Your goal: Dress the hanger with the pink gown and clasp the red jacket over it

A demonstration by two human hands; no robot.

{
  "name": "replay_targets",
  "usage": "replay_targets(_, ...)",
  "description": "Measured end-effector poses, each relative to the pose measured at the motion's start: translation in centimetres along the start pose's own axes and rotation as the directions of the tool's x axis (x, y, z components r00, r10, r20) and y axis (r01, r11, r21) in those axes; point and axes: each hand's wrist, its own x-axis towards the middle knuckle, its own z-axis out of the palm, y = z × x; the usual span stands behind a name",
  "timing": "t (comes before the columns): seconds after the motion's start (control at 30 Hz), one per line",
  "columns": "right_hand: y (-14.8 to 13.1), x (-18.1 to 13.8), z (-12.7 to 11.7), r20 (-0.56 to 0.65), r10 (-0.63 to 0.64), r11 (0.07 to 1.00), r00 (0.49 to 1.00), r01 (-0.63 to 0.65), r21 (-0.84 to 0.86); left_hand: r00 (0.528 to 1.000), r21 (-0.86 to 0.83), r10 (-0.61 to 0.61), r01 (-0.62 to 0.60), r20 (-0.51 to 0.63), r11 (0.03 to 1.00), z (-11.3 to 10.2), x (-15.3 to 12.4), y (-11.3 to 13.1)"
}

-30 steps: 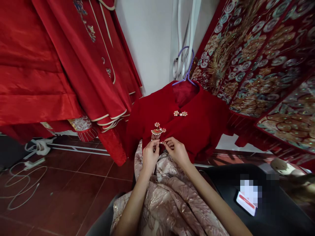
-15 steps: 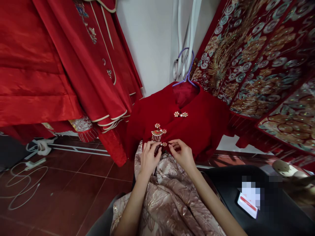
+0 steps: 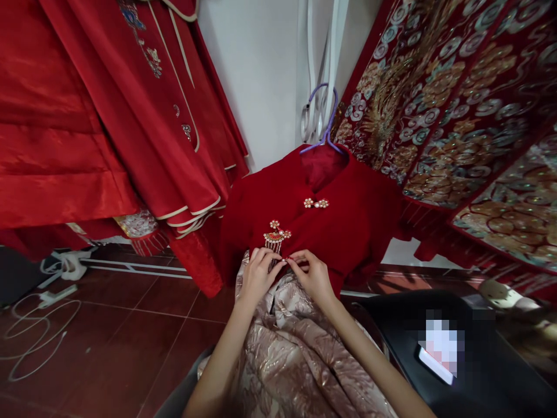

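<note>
Centrally, the red garment hangs from a purple hanger straight ahead of my 2 hands, its length running from collar down towards me. The left hand and right hand meet at the front, near the lower edge, fingertips touching or almost so. Each has thumb and forefinger drawn together in a pinch on a small bit of the garment; the fingertips cover it, and I cannot tell exactly which piece. The relation I judge decisive is crosswise: the pinched spot lies between the hands, about equally near to each. Just above the left fingers sits the fan ornament, tassels pointing down. Farther up, towards the collar, the beaded clasp lies with its long axis also crosswise, apart from both hands. Below, patterned cloth spreads under the forearms.
</note>
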Motion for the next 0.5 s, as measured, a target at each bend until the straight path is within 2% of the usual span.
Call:
replay_targets(0.17, -0.3, 0.2, -0.1, 0.027, 0.009, 1.0, 1.0, -0.01, 0.019, 1.0, -0.164, -0.015, 0.013, -0.014, 0.986, 0.6, -0.5, 0.3)
replay_targets(0.27, -0.8, 0.3, -1.0, 0.034, 0.054, 0.998, 0.998, -0.055, 0.016, 0.989, -0.338, -0.143, 0.127, -0.024, 0.933, 0.7, -0.4, 0.9)
replay_targets(0.37, -1.4, 0.3, -2.7, 0.142, 0.134, 0.989, 0.981, -0.141, 0.043, 0.93, -0.616, -0.367, 0.276, -0.022, 0.738, 0.7, 0.5, 1.4)
replay_targets(0.5, -2.8, -0.3, -5.7, 0.381, 0.221, 0.93, 0.898, -0.312, 0.196, 0.822, -0.835, -0.565, 0.361, 0.074, 0.416, 0.9, 2.9, 2.1)
